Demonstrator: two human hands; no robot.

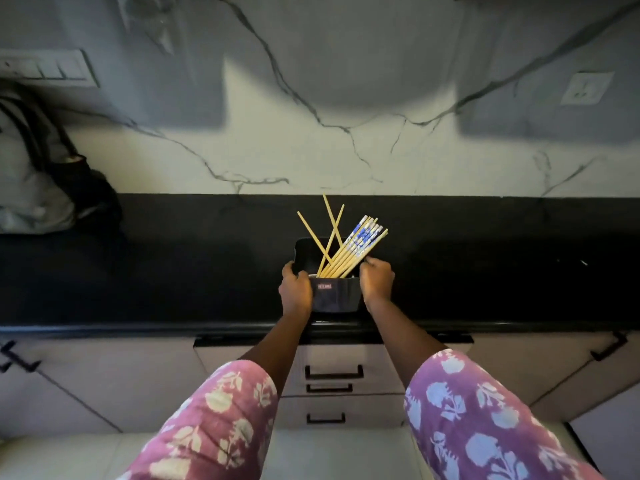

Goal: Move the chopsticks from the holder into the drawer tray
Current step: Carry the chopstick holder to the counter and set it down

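A dark square holder (334,298) with a small label stands on the black countertop near its front edge. Several wooden chopsticks (349,251) lean out of it, some with blue-and-white patterned tops, others plain and splayed to the left. My left hand (294,289) grips the holder's left side, thumb over the rim. My right hand (376,280) grips the right side, fingers at the rim beside the chopsticks. Below the counter, the drawers (334,370) with black handles are closed; no tray is visible.
A grey and black bag (38,171) sits on the countertop (485,265) at the far left. A marble wall with a switch panel (45,68) and a socket (586,87) rises behind. Cabinet doors (540,362) flank the drawers.
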